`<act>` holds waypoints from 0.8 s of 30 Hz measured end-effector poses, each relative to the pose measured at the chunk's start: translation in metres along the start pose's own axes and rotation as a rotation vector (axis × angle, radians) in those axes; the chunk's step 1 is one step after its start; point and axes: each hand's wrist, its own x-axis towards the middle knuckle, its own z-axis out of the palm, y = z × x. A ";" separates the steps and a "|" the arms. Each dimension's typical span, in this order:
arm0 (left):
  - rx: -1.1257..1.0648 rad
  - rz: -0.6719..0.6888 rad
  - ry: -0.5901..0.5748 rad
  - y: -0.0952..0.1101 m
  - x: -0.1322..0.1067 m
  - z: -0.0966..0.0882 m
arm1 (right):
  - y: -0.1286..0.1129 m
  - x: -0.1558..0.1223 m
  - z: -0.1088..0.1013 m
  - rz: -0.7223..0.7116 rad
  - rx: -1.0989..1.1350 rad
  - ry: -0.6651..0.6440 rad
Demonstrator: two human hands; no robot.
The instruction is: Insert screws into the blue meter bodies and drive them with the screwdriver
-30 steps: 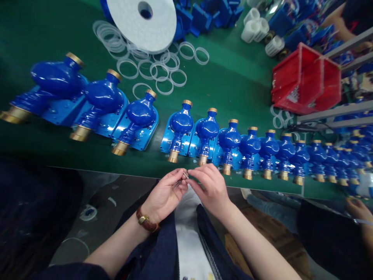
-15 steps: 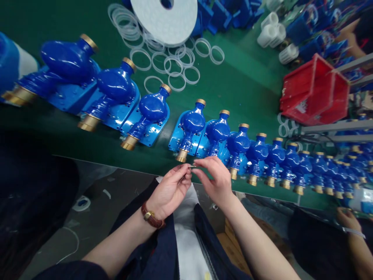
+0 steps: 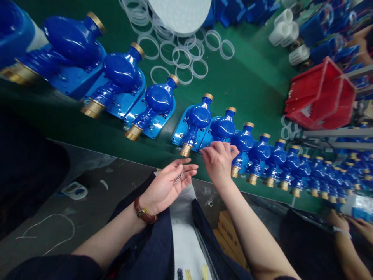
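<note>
My left hand (image 3: 170,182) is palm up over the table's front edge, fingers loosely curled. Thin metal pins (image 3: 178,178) lie across its fingers, held under the thumb. My right hand (image 3: 218,161) is at the bottom end of a blue meter body (image 3: 223,127), thumb and fingertips pinched together; whatever they hold is too small to make out. Just left of it stands another blue meter body (image 3: 198,116) with brass ends, on a light-blue base (image 3: 181,130). My right hand hides the lower brass end of the meter it is at.
Several more blue meters (image 3: 260,151) run in a row along the table's front edge. Clear plastic rings (image 3: 182,57) and a white roll (image 3: 183,15) lie behind them. A red bin (image 3: 320,95) stands at the right. Another person's hands (image 3: 339,221) are at the far right.
My hands have drawn apart. The right one has moved up and right to the meter; the left has opened its fingers somewhat, with the pins still in it. The view has shifted slightly.
</note>
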 end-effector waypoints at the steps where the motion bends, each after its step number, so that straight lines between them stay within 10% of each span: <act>1: 0.012 -0.002 -0.013 0.001 -0.001 -0.001 | 0.000 0.000 0.001 0.005 0.000 0.005; 14: 0.157 0.130 0.019 -0.006 0.000 -0.002 | -0.038 -0.029 -0.049 -0.050 0.387 -0.050; 24: 0.463 0.225 0.018 -0.012 -0.001 -0.004 | -0.051 -0.031 -0.043 0.194 0.768 -0.331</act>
